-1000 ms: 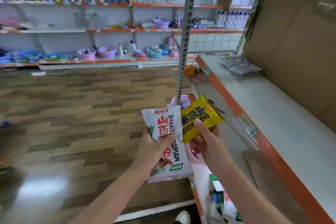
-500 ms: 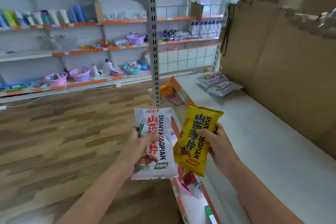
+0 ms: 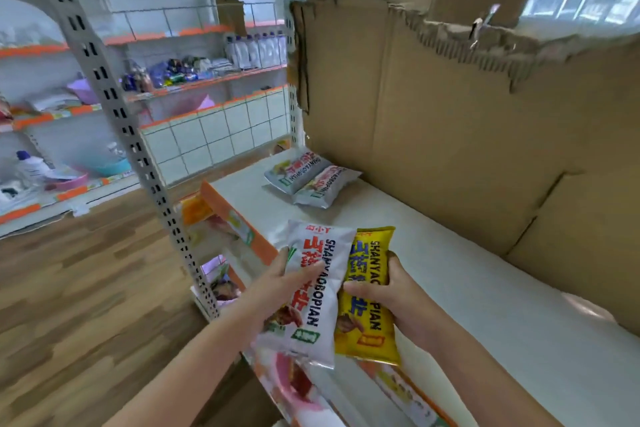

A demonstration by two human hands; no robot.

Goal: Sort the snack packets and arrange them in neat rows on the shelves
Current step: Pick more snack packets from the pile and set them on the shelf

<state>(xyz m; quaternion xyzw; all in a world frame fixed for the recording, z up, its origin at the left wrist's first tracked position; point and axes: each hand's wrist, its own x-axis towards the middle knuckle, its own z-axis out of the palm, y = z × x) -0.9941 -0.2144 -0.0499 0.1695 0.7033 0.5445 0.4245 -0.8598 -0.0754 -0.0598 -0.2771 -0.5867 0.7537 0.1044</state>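
A: Your left hand [image 3: 277,282] grips the white foil snack packet with red lettering [image 3: 313,291], thumb across its face; your right hand [image 3: 398,298] is curled round the yellow foil snack packet with blue lettering [image 3: 369,298]. Both hang over the front edge of the white shelf board with the orange lip [image 3: 450,288].

B: And the risk?

A: The white packet overlaps the yellow one, so setting one down could drag the other off the lip. The two grey-white packets [image 3: 310,178] at the far end look crooked, though blur makes that uncertain; match your row to them and it may end up skewed.
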